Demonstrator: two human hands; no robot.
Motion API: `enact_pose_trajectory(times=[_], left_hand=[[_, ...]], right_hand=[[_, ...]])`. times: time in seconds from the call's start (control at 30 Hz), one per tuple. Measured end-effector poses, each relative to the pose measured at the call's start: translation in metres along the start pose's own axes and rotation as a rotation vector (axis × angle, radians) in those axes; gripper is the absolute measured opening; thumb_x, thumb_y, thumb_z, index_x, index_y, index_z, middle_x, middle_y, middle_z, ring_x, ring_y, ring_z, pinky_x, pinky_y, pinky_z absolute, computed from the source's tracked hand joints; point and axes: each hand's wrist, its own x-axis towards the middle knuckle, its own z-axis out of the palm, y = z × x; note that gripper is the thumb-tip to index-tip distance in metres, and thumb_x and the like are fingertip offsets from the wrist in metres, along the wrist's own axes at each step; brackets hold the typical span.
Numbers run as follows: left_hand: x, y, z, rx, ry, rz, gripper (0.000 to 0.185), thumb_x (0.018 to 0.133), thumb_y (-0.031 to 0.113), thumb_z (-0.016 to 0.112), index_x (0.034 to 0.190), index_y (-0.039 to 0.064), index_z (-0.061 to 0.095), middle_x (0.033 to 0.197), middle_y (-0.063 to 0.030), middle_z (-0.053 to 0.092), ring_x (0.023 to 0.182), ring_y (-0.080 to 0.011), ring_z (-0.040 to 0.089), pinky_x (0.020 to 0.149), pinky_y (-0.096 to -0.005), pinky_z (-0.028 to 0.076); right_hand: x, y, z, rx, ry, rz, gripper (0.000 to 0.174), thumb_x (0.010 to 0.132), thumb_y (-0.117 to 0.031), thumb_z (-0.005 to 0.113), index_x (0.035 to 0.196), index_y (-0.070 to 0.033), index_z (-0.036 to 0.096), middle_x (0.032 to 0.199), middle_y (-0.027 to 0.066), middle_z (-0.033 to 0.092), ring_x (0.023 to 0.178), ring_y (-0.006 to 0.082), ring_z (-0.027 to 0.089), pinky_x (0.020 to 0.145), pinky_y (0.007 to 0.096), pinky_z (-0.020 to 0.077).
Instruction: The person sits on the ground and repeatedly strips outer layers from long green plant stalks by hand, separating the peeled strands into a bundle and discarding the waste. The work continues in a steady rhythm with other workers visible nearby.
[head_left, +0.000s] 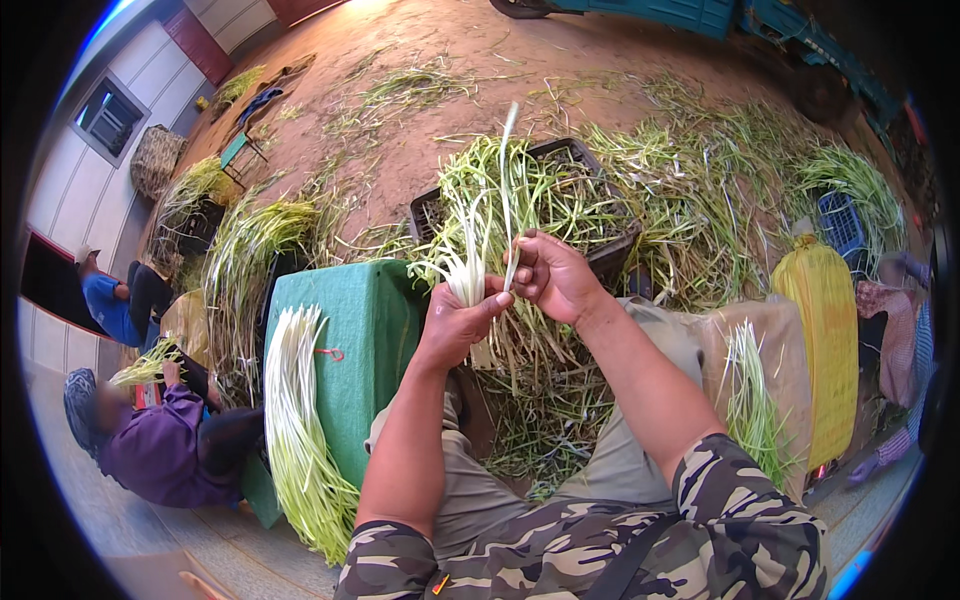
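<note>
My left hand (466, 319) is closed around a small bunch of white, chive-like stalks (469, 262), their pale ends pointing away from me. Between the thumb and fingers of my right hand (553, 277) is one long pale stalk (507, 180), upright and close beside the bunch. Its lower end meets my left thumb. Under and beyond both hands, a heap of green stalks (480, 180) spills over a dark plastic crate (615, 251). To my left, a neat bundle of white-to-green stalks (300, 420) lies on a green-covered block (345, 300).
A smaller bundle (750, 405) rests on a brown-covered surface (791, 360) at my right, by a full yellow sack (821, 352). Loose trimmings (697, 180) litter the earth. One person (161, 450) sits at left with stalks; others sit farther left and right. A blue vehicle (652, 15) stands beyond.
</note>
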Motion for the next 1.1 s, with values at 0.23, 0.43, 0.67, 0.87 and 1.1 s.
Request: enact_pose_trajectory(times=[0.23,0.43,0.67,0.87,1.1], left_hand=[[-0.002,-0.005,-0.005,-0.130,-0.021,0.042,0.015,0.083,0.007,0.074,0.092,0.003,0.063,0.074,-0.0022,0.064,0.043,-0.0028,0.040,0.037,-0.0188,0.029],[-0.002,0.000,-0.023,-0.280,0.137,0.147,0.017,0.085,0.009,0.072,0.100,0.004,0.064,0.077,-0.0035,0.066,0.043,-0.0026,0.042,0.037,-0.0179,0.029],[-0.001,0.008,-0.054,-0.364,0.283,0.301,0.018,0.091,0.008,0.066,0.107,0.007,0.060,0.092,-0.0058,0.067,0.070,-0.0062,0.058,0.040,-0.0170,0.032],[0.002,0.009,-0.083,-0.431,0.389,0.408,0.017,0.093,0.012,0.064,0.109,0.010,0.058,0.094,-0.0013,0.067,0.073,-0.0033,0.057,0.041,-0.0160,0.031],[0.005,0.006,-0.101,-0.447,0.444,0.439,0.020,0.094,0.015,0.063,0.113,0.008,0.058,0.095,-0.0028,0.068,0.072,-0.0052,0.058,0.041,-0.0160,0.033]], right_hand=[[0.014,0.006,-0.010,0.171,-0.042,-0.002,0.008,0.095,-0.007,0.056,0.097,-0.010,0.049,0.066,-0.0019,0.045,0.052,0.0093,0.040,0.046,0.0237,0.0358],[0.009,0.003,-0.014,-0.110,-0.031,-0.197,0.006,0.098,-0.014,0.054,0.093,-0.009,0.056,0.072,-0.0021,0.054,0.061,0.0077,0.049,0.056,0.0222,0.0435],[-0.008,0.048,-0.008,-0.837,-0.242,0.005,0.031,0.102,-0.026,0.049,0.122,-0.003,0.056,0.100,0.0052,0.066,0.089,0.0105,0.060,0.081,0.0268,0.0501],[-0.021,0.060,-0.008,-0.846,-0.444,0.208,0.038,0.103,-0.035,0.047,0.117,-0.001,0.056,0.082,-0.0007,0.061,0.073,0.0071,0.056,0.069,0.0241,0.0468],[-0.024,0.042,-0.003,-0.742,-0.309,0.252,0.031,0.104,-0.031,0.044,0.096,-0.005,0.059,0.064,-0.0034,0.049,0.054,0.0062,0.048,0.054,0.0226,0.0451]])
